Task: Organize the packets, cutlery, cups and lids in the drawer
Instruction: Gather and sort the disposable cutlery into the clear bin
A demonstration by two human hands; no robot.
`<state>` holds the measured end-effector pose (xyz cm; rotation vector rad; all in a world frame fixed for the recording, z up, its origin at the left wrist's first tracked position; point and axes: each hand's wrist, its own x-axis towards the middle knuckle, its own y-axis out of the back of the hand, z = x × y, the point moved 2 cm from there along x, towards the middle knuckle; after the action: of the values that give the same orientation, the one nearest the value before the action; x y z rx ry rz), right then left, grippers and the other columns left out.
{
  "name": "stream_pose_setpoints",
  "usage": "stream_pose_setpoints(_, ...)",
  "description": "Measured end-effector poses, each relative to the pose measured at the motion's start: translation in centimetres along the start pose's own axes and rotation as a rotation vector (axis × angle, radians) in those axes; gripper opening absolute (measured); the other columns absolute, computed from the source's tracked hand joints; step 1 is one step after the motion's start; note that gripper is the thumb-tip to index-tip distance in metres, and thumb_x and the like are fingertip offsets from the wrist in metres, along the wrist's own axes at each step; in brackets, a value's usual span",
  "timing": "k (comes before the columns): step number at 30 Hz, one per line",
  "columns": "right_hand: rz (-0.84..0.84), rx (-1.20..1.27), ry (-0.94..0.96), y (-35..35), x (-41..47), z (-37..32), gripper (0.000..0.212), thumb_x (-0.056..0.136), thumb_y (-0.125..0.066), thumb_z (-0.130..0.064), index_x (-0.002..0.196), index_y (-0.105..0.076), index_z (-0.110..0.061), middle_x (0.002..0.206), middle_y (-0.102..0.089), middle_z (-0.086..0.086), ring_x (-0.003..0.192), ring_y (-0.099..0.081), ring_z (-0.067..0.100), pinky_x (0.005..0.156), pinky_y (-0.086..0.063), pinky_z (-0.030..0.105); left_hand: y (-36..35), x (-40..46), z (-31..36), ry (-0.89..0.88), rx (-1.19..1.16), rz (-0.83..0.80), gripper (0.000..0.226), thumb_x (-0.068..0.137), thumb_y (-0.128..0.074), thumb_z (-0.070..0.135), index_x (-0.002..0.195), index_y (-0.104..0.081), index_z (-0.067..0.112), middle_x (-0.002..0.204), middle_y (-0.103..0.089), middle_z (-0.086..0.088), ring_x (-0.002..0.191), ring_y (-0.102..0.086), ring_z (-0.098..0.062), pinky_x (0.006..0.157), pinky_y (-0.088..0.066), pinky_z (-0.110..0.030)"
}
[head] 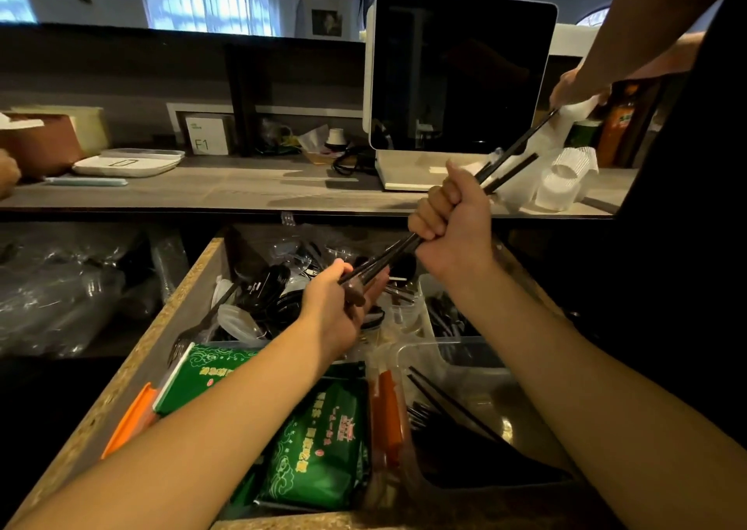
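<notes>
My right hand (448,222) grips a bundle of long dark chopsticks (507,157) in a fist above the open drawer (133,372). The bundle slants from upper right down to my left hand (343,303), whose fingers curl round its lower ends. Below lie green packets (319,452), orange-capped items (129,420), black plastic cutlery (266,295) and a clear tray (461,372) holding a few more chopsticks. Clear cups and lids (566,177) stand on the counter at right.
Another person's hand (574,84) holds white material over the counter at upper right. A dark screen (456,68) stands on the grey counter (202,190), with white trays (129,161) and a brown box (40,145) at left. Clear bags (64,287) fill the shelf left of the drawer.
</notes>
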<state>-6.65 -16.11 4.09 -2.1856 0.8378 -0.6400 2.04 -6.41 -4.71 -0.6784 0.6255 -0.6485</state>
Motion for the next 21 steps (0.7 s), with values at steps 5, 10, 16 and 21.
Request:
stream_pose_setpoints(5,0.071,0.009,-0.066,-0.1,-0.6,3.0,0.047,0.096,-0.053,-0.025,0.055,-0.033,-0.019,0.042,-0.024,-0.006,0.036,-0.021,0.009,0.036,-0.023,0.022,-0.4,-0.5,0.2,-0.062,-0.006,0.116,0.036,0.108,-0.041,0.024,0.074,-0.047,0.012,0.091,-0.069,-0.02,0.072,-0.069,-0.026,0.056,-0.06,-0.027)
stream_pose_setpoints(10,0.114,0.013,-0.117,-0.7,-1.3,5.0,0.045,0.094,-0.057,-0.026,0.054,-0.037,-0.021,0.044,-0.026,-0.007,0.038,-0.023,0.008,0.037,-0.025,0.021,-0.6,-0.6,-0.4,-0.067,-0.04,0.184,0.036,0.107,-0.044,0.023,0.072,-0.046,0.015,0.056,-0.061,-0.008,0.046,-0.061,-0.017,0.06,-0.054,-0.031)
stream_pose_setpoints(16,0.127,-0.066,-0.2,-1.4,-3.0,7.8,0.049,0.093,-0.059,-0.025,0.049,-0.038,-0.02,0.044,-0.028,-0.005,0.04,-0.026,0.01,0.042,-0.029,0.023,-0.2,-0.9,-0.2,-0.036,-0.068,0.224,0.032,0.105,-0.045,0.028,0.077,-0.053,0.014,0.086,-0.064,-0.012,0.08,-0.064,-0.027,0.087,-0.053,-0.04)
stream_pose_setpoints(21,0.113,-0.127,-0.236,-1.4,-2.9,8.1,0.048,0.093,-0.063,-0.033,0.054,-0.041,-0.016,0.046,-0.035,-0.001,0.042,-0.038,0.013,0.049,-0.04,0.026,-1.3,-1.7,-0.3,-0.007,-0.033,0.149,0.044,0.107,-0.037,0.022,0.064,-0.043,0.018,0.072,-0.054,-0.006,0.069,-0.053,-0.021,0.077,-0.046,-0.034)
